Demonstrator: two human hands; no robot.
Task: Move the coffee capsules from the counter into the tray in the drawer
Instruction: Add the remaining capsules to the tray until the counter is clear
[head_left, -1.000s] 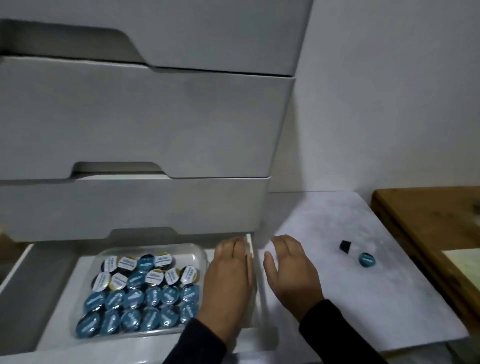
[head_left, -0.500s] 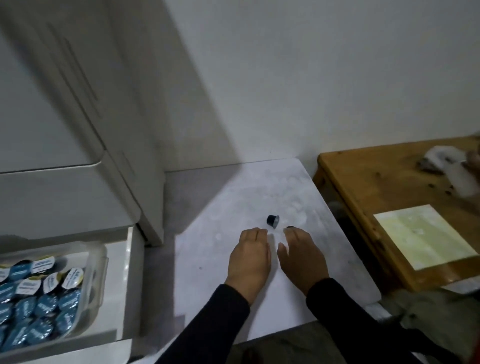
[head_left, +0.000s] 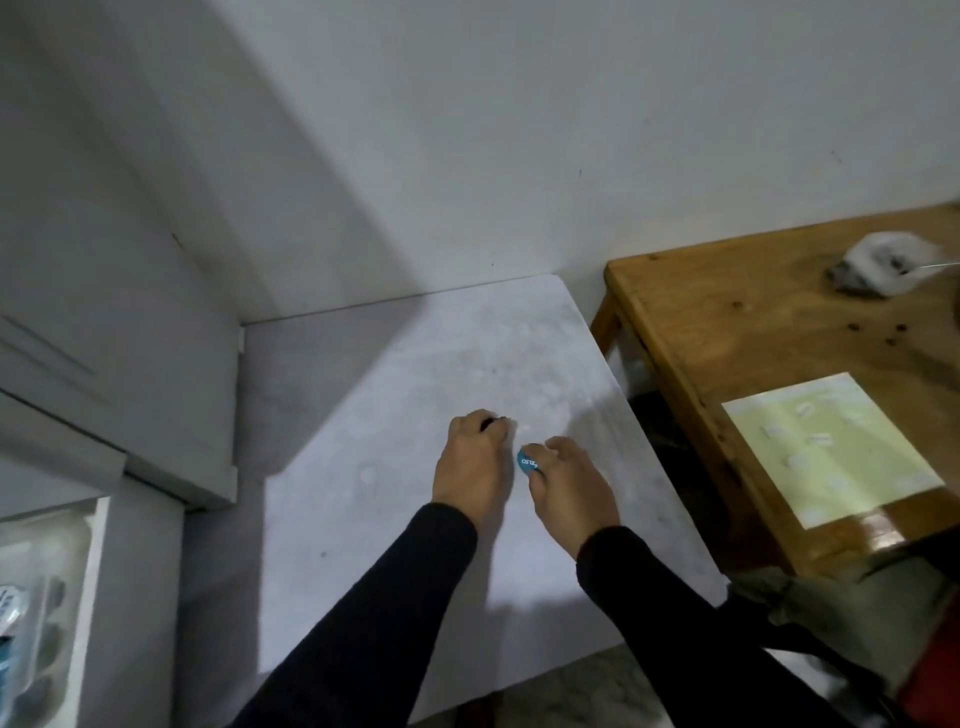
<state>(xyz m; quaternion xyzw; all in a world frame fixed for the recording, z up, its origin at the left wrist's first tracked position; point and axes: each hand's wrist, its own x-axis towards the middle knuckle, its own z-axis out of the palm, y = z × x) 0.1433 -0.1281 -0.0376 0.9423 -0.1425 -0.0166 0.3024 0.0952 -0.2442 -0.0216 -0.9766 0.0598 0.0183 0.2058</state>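
Both hands rest on the white marble counter (head_left: 415, 374). My right hand (head_left: 571, 483) pinches a blue-lidded coffee capsule (head_left: 525, 461) between thumb and fingers, the lid facing left. My left hand (head_left: 470, 462) is curled, fingertips closed on a small dark capsule (head_left: 487, 423) that is mostly hidden. The clear plastic tray (head_left: 47, 597) with several capsules sits in the open drawer at the bottom left edge, blurred and partly cut off.
A grey drawer cabinet (head_left: 104, 312) stands to the left of the counter. A wooden table (head_left: 779, 338) with a pale yellow sheet (head_left: 826, 447) and a crumpled white item (head_left: 878, 270) lies right, across a narrow gap. White wall behind.
The view swung right, away from the drawer. Both hands moved from the drawer edge to the counter and closed on the two capsules lying there.
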